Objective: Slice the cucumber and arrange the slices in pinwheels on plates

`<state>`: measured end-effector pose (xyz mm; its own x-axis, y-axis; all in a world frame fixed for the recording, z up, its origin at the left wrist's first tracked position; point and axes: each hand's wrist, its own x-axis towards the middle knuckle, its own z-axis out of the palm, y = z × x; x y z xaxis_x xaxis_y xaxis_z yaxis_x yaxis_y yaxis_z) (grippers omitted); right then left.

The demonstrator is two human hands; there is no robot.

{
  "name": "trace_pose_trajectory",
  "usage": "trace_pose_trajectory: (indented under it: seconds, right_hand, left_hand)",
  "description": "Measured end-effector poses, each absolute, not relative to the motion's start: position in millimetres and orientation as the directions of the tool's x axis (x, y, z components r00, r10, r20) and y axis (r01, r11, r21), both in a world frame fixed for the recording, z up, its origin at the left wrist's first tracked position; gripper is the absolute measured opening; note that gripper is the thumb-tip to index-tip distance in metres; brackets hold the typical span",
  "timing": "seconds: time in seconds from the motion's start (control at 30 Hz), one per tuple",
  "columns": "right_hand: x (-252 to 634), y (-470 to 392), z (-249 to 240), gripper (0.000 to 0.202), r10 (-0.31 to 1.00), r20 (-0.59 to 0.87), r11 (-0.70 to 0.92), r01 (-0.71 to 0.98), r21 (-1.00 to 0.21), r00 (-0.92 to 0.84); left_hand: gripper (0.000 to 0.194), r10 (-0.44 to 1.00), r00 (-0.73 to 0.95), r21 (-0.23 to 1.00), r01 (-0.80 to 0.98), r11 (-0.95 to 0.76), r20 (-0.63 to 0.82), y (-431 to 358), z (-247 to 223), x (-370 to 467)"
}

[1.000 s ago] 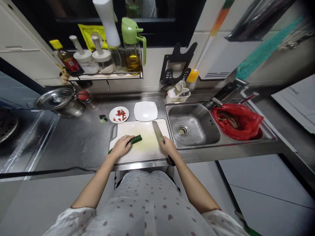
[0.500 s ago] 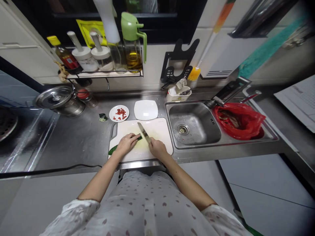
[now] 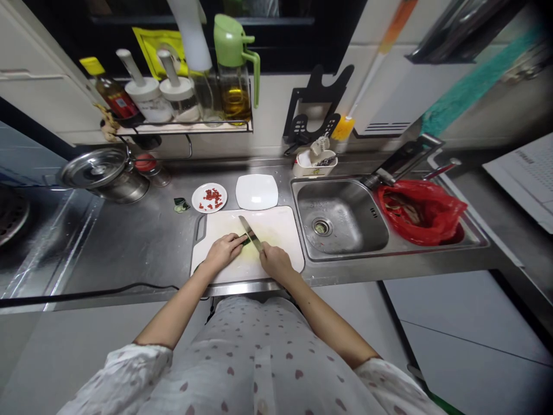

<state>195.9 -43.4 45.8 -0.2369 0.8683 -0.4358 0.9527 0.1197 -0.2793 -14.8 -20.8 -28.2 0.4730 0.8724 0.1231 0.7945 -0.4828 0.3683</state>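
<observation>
A white cutting board [image 3: 280,230] lies on the steel counter. My left hand [image 3: 222,252] presses a dark green vegetable piece [image 3: 246,241] onto the board, its fingers together. My right hand [image 3: 275,259] is closed round the handle of a knife [image 3: 250,232], whose blade points up and left, at the right end of the green piece beside my left fingertips. Behind the board are a round white plate with red chopped bits [image 3: 209,199] and a square white plate [image 3: 257,192]. Some green scraps [image 3: 181,204] lie left of the round plate.
A steel sink [image 3: 345,225] is right of the board, with a red plastic bag [image 3: 421,213] beyond it. At the left back stands a lidded pot [image 3: 103,176]. Bottles and jars fill a wall shelf [image 3: 185,128]. A utensil holder [image 3: 314,166] stands behind the sink.
The knife blade has moved slightly left, closer to my left fingertips. The green piece near my left wrist is now mostly hidden. My hands otherwise keep nearly the same places.
</observation>
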Motion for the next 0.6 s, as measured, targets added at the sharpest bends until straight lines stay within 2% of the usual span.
trace_pose_trajectory:
  seconds: [0.33, 0.6]
  right_hand:
    - [189.5, -45.9, 40.8, 0.028, 0.872, -0.428, 0.133, 0.956, -0.263, -0.239]
    - [190.6, -53.5, 47.7, 0.027, 0.836, -0.496, 0.118, 0.959, -0.257, -0.236]
  left_hand:
    - [0.039, 0.871, 0.471, 0.369, 0.791, -0.488, 0.142, -21.7, -29.7, -13.7]
    - [0.037, 0.872, 0.468, 0.355, 0.798, -0.487, 0.145, -22.0, -29.6, -13.4]
